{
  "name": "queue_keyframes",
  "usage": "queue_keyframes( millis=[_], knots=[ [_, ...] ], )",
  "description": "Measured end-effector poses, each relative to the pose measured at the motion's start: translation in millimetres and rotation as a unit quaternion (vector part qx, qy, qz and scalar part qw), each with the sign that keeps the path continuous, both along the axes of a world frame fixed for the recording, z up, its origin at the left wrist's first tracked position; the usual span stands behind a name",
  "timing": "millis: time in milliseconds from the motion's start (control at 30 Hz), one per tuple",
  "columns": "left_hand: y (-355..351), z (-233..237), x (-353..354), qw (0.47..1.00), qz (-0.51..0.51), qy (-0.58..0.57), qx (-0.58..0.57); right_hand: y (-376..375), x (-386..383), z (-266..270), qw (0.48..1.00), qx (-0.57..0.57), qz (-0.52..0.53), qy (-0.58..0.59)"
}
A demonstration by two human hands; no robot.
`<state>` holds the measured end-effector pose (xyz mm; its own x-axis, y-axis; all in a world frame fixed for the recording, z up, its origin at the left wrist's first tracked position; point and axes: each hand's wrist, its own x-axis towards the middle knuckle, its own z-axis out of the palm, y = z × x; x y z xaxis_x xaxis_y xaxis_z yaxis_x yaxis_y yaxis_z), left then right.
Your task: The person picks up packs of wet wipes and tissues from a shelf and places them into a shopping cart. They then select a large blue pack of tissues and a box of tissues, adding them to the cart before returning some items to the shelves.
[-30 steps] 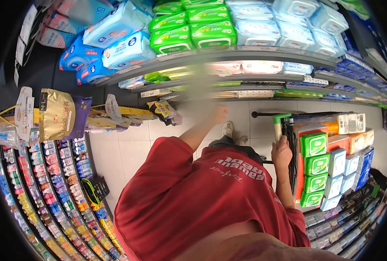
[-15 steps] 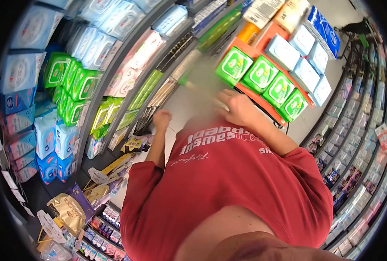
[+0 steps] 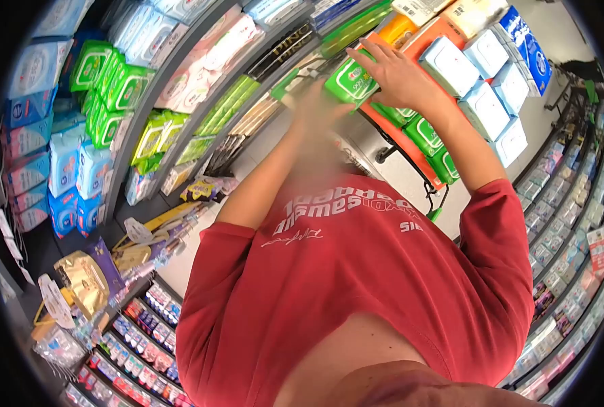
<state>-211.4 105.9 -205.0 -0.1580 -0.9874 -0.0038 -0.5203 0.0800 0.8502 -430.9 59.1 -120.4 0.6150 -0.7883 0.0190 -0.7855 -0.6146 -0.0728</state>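
A green pack of wet wipes (image 3: pixel 350 81) with a white label is tilted at the left front of the orange cart top. My right hand (image 3: pixel 391 73) reaches across it, fingers stretched over its upper and right edges, gripping it. My left hand (image 3: pixel 313 112) is at the lower left side of this pack; a blur hides most of its fingers, so its grip cannot be made out. More green wipes packs (image 3: pixel 424 134) lie in a row on the cart, partly under my right forearm.
The orange cart (image 3: pixel 410 157) also carries several pale blue packs (image 3: pixel 486 112) and a dark blue pack (image 3: pixel 527 51). Shelves with wipes (image 3: pixel 122 88) and tissue packs line the left. Hanging goods (image 3: pixel 543 224) fill racks at right. Gold and purple packs (image 3: pixel 85 278) stand lower left.
My right hand has moved forward from near my chest onto the leftmost green pack, which has shifted and tilted left. My left hand has come up and right to that pack.
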Motion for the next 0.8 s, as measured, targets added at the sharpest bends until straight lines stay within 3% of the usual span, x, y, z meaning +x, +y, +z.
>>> queue_keyframes(
  millis=[33,67,100,167,233,300,400,467,633,767,800],
  knots=[
    [-2,-2,-5,0.998,-0.014,0.049,0.038,-1,4,5,1.0,0.002,0.009,-0.002],
    [-5,-29,-4,0.999,-0.007,0.008,0.031,-4,10,14,0.998,0.059,0.004,0.036],
    [-5,-22,-5,1.0,0.001,0.007,0.03,-7,14,19,0.991,0.112,0.0,0.075],
    [-10,-6,-7,0.97,0.01,0.113,0.213,-12,21,21,0.991,0.094,0.01,0.09],
    [-15,-8,-10,0.964,0.026,0.1,0.247,-11,31,34,0.98,0.145,-0.017,0.137],
    [-14,-7,-13,0.91,0.052,0.296,0.284,-13,28,13,0.985,0.104,0.002,0.136],
    [-13,0,-15,0.884,0.074,0.324,0.328,-13,29,5,0.99,0.089,0.003,0.109],
    [-15,-4,-15,0.87,0.087,0.34,0.345,-16,31,13,0.984,0.14,-0.007,0.106],
    [-16,34,4,0.863,0.149,0.339,0.344,-12,35,22,0.992,0.124,-0.014,0.018],
    [-18,73,37,0.879,0.124,0.342,0.307,-8,57,46,0.99,0.118,0.0,-0.076],
    [-20,86,49,0.902,0.066,0.307,0.296,-6,64,53,0.992,0.101,0.005,-0.076]
  ],
)
